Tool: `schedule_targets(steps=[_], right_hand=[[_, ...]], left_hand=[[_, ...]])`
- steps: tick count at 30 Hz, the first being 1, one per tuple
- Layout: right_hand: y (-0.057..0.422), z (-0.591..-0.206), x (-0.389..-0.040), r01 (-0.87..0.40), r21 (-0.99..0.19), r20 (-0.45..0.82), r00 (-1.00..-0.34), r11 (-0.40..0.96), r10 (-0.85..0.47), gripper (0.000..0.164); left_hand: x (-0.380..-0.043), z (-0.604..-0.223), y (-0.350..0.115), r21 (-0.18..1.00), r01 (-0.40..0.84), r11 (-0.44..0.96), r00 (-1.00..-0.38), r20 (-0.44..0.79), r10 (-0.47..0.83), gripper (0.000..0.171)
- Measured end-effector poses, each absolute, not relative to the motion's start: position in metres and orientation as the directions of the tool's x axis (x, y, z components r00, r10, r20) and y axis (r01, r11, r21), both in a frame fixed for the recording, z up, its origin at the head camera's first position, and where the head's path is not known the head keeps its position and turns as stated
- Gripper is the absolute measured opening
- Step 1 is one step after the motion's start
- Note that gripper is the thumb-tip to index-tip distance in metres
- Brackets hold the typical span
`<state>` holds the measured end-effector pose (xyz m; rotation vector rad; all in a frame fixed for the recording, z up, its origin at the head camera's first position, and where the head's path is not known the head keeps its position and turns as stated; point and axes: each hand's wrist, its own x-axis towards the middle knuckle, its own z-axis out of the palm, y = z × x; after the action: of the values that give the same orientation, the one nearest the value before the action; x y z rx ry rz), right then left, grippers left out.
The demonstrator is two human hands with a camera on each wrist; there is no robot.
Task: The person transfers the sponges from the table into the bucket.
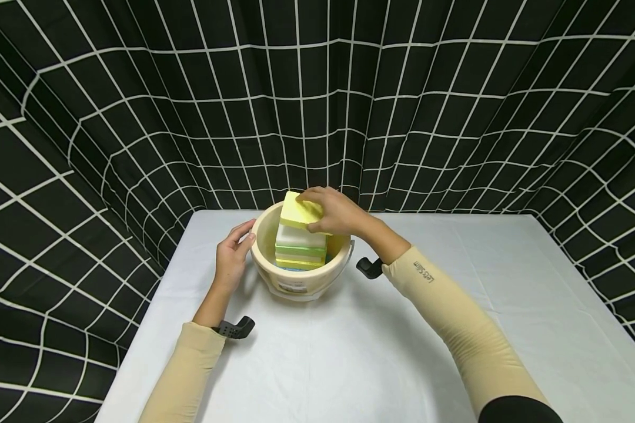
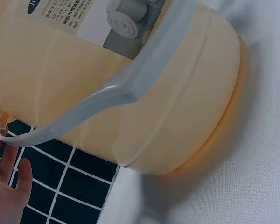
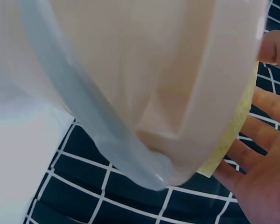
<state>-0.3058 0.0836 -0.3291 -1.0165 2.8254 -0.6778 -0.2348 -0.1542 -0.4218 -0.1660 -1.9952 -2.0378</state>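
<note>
A cream plastic bucket with a grey handle stands at the far middle of the table. Inside it, several white, green and yellow blocks are stacked, with some blue at the bottom. My right hand grips a yellow sponge at the top of this stack, its thumb on the near side. In the right wrist view, the sponge's porous edge shows past the bucket rim. My left hand touches the bucket's left rim, fingers fairly straight; the left wrist view shows it beside the handle's end.
A white cloth covers the table. Behind and beside it hang dark curtains with a white grid. The bucket carries a printed label on its near side.
</note>
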Motion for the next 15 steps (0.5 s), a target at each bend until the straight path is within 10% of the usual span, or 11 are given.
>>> schedule_targets(steps=[15], right_hand=[[0.069,-0.338,-0.304,-0.605,-0.400,0.007,-0.753,0.688,-0.658,0.062]], left_hand=[[-0.250,-0.444,-0.160,0.961,0.275,-0.018,-0.954,0.270,-0.128,0.036]])
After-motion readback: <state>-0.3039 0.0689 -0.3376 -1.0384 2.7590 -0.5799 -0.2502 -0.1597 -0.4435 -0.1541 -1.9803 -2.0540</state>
